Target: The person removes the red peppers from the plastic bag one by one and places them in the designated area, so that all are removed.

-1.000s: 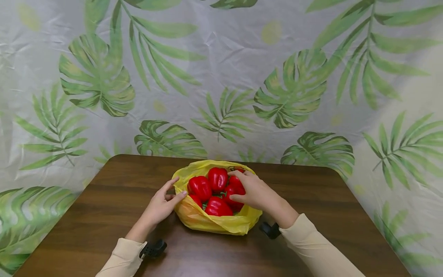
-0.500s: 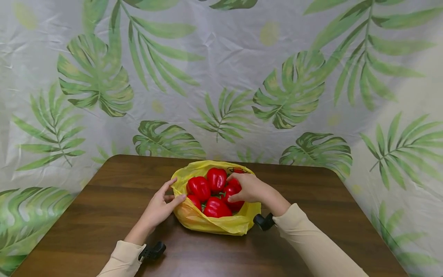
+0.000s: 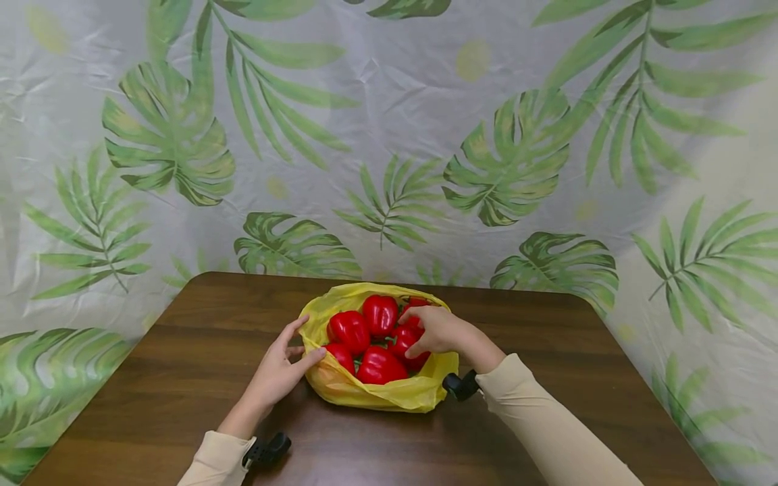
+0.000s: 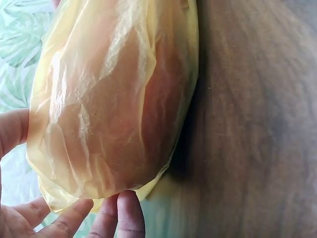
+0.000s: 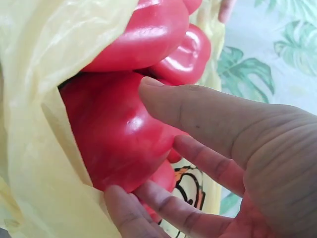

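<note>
Yellow bag [image 3: 395,397] sits on the brown wood-grain table [image 3: 523,351], mouth up, loaded with glossy red peppers with green stems; exact count can't be told, partly hidden. Right hand [image 3: 446,331] reaches over the bag's right rim and grips a red pepper [image 5: 116,131] in the right part of the bag, thumb on top, fingers bent round its side; that pepper sits inside the bag among the others. Left hand [image 3: 279,368] is at the bag's left side, fingers loosely spread, thumb at the rim and fingertips touching the outer wall, no pinch seen. Other peppers in the bag: one at the far middle [image 3: 381,315], one toward the left [image 3: 349,331], one at the near middle [image 3: 381,366], and one low at the near left [image 3: 340,358], partly behind the rim. Bag plastic is thin and creased, reddish shapes showing through the left wall; a black-and-orange print [image 5: 190,188] shows beyond the peppers in the right wrist view. Cream sleeves [image 3: 547,425] come in from the near side of the bag, black wrist device [image 3: 460,386] just right of it. Leaf-print cloth [image 3: 401,101] hangs behind the bag.
</note>
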The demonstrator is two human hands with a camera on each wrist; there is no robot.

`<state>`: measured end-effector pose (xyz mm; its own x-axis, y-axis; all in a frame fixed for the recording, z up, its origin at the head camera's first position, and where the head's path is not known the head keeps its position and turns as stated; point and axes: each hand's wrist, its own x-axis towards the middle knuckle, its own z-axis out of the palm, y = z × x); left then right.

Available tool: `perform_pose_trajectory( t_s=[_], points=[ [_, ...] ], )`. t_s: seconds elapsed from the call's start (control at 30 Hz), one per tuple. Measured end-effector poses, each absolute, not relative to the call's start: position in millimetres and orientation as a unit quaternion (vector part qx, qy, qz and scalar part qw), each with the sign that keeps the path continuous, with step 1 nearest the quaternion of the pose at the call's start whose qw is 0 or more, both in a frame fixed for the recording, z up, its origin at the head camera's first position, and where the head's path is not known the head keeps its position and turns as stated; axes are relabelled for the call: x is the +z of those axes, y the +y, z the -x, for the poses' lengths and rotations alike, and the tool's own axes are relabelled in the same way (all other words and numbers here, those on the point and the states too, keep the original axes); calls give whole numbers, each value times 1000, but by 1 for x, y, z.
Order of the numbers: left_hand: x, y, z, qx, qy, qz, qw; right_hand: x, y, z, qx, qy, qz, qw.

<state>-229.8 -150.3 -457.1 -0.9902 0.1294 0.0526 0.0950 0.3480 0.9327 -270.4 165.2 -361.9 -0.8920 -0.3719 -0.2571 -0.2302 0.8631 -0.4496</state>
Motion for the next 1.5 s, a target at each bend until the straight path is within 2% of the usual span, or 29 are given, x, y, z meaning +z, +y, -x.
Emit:
perform_pose_trajectory(
  t_s=[0.6, 1.5],
  points=[
    [-462, -154, 228, 573, 818, -59, 15, -372, 164, 271, -217, 952, 140, 163],
    [-461, -164, 226, 591, 804, -58, 27, -377, 162, 262, -228, 958, 134, 111]
  ],
)
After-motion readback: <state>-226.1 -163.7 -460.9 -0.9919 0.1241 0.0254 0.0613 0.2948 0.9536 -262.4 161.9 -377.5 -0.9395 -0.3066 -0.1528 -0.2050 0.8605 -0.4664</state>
